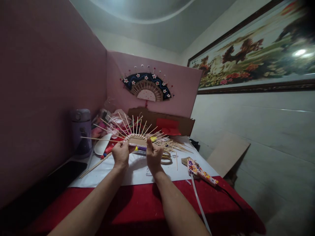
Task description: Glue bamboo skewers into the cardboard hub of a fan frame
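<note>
Between my two hands, a small half-round cardboard piece (137,141) is held up above the table. Thin wooden sticks (133,124) spread from its curved edge like the ribs of a fan. My left hand (120,154) pinches its lower left corner, fingers closed. At the lower right corner my right hand (154,154) grips it, thumb pointing up along the face. Behind and below the right hand lie scissors (166,158) with yellowish handles, partly hidden. A flower-patterned glue gun (200,171) rests to the right, a clear glue stick trailing from it.
A finished-looking decorated fan (147,86) hangs on the pink board. Loose sticks (178,147) lie right of centre, and a purple bottle (81,132) stands left. White paper (98,178) covers part of the red cloth (137,200). A dark flat object (69,170) lies at the left.
</note>
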Available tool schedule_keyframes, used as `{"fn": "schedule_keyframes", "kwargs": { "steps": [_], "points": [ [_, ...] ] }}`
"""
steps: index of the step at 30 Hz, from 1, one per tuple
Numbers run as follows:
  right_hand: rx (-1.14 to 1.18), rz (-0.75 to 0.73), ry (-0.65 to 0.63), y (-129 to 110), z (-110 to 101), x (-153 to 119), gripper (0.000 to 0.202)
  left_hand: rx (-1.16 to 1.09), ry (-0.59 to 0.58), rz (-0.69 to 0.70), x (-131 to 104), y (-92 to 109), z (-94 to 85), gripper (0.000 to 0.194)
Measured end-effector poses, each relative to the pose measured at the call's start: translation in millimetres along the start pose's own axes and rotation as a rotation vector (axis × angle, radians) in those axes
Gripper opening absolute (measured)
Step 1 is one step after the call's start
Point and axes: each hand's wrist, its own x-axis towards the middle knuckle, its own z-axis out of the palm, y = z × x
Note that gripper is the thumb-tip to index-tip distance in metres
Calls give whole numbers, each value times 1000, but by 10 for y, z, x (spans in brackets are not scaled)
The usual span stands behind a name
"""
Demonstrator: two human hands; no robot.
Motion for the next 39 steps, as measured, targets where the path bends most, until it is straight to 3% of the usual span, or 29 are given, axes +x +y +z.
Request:
{"fn": "schedule_keyframes", "kwargs": {
  "steps": [2,5,8,10,12,15,19,32,39],
  "points": [
    [-110,68,-55,16,41,-6,57,-56,12,16,13,26,9,13],
    [-107,166,-254,47,123,-10,59,-98,-12,61,29,62,14,12],
    [318,446,-381,82,196,21,48,-147,-77,80,28,86,14,13],
    [705,655,-314,97,214,63,44,-176,-131,73,9,87,17,16],
    [981,763,-196,99,204,108,44,-187,-186,61,-27,80,25,20],
    [1137,785,-96,79,157,154,40,-195,-272,17,-94,76,39,26],
    [1193,761,-75,38,99,167,33,-251,-373,-46,-154,114,44,28],
    [1189,779,-113,73,99,128,27,-266,-368,-118,-144,127,39,17],
    [1148,823,-123,-2,75,144,27,-322,-466,-144,-148,147,37,16]
  ]
}}
